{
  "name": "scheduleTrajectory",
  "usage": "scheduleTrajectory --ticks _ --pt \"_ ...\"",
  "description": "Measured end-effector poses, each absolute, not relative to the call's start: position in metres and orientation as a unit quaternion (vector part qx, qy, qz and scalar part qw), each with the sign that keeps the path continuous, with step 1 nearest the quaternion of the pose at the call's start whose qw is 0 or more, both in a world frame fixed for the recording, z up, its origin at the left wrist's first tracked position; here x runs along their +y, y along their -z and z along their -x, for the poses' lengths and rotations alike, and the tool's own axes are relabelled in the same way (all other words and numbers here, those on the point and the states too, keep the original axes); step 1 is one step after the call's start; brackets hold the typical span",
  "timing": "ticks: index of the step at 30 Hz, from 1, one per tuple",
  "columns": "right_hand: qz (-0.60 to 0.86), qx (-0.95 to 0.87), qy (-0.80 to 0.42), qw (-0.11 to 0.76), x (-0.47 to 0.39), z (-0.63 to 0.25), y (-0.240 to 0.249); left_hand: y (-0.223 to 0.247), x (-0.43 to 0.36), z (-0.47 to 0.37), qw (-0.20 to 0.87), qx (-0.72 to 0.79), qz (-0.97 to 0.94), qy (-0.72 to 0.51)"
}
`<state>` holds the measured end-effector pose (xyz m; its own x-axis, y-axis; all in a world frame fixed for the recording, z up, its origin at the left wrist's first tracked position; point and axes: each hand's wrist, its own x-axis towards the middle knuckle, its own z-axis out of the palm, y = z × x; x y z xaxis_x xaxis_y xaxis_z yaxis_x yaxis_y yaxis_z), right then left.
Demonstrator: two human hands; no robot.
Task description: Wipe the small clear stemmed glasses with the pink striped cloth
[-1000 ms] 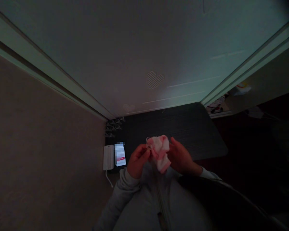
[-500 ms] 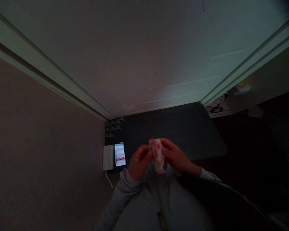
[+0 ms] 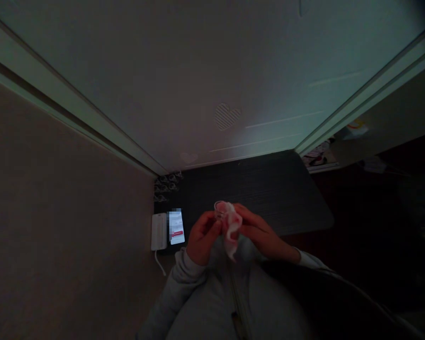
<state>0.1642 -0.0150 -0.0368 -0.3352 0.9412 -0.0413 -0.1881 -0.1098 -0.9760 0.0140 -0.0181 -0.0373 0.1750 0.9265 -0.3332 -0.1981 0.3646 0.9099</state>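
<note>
In front of my body, my left hand (image 3: pixel 202 237) pinches a small clear ring-shaped piece (image 3: pixel 219 209), apparently plastic or glass. My right hand (image 3: pixel 260 232) grips a pink-and-white cloth (image 3: pixel 233 232), soft and crumpled, whose lower end hangs down in a twist. The cloth lies right against the clear piece, so part of the piece is hidden. Both hands are closed and close together above the near edge of a dark table (image 3: pixel 262 189). Dim light blurs the fingertips.
Several similar clear pieces (image 3: pixel 168 182) stand in the table's far left corner. Nearer, a lit phone (image 3: pixel 177 227) lies beside a white box-like device (image 3: pixel 159 231) with a white cable (image 3: pixel 159 264). A white panel with heart reliefs (image 3: pixel 227 116) rises behind the table; a wall borders the left.
The cloth has shifted and crumpled between my hands, its lower end now twisted and pointed. The clear piece has moved slightly left and up. The things on the table stay put.
</note>
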Motion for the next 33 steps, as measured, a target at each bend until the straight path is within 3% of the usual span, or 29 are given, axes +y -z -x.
scheduleTrajectory --ticks 15,27,33 --pt "0.405 -0.445 -0.662 0.447 -0.0142 -0.1593 0.0363 0.0323 -0.0167 -0.0162 0.645 0.479 -0.435 -0.407" --pt "0.452 -0.565 -0.529 0.443 -0.0134 -0.1592 0.0322 0.0334 -0.0178 -0.0132 0.512 0.514 -0.620 -0.299" --pt "0.450 -0.613 -0.486 0.431 -0.0141 -0.1598 0.0326 0.0319 -0.0161 -0.0135 0.502 0.521 -0.627 -0.290"
